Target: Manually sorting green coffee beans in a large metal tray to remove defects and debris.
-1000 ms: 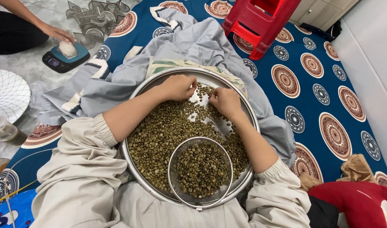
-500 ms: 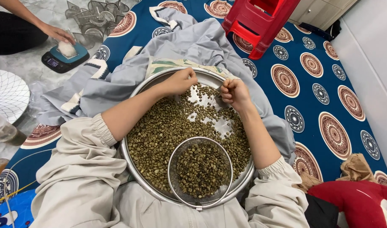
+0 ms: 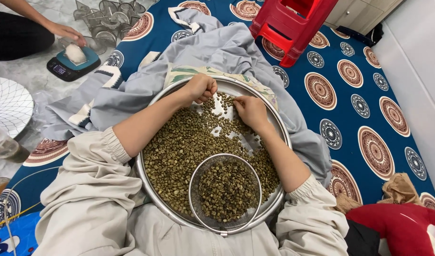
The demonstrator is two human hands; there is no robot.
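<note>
Blue patterned cloth (image 3: 364,71) with round brown medallions covers the floor, and a grey blanket (image 3: 227,47) lies rumpled across it. On the blanket, over the person's lap, sits a wide round steel tray (image 3: 153,189) spread with greenish beans (image 3: 179,147). A round wire-mesh sieve (image 3: 225,192) rests inside the tray at its near edge, itself holding more of the beans. A red plastic stool (image 3: 293,23) stands beyond the tray to the right.

Both hands work at the tray's far side. The left hand (image 3: 198,88) is curled into a loose fist near the far rim, just above the beans; whether it holds any is hard to tell. The right hand (image 3: 249,111) lies on the beans close beside it, fingers bent, the fingertips (image 3: 236,100) pinched together as if on a bean, though the bean itself is too small to make out.

At the far left, another person's hand (image 3: 68,33) hovers by a small scale (image 3: 71,61) with a pale lump on it.
</note>
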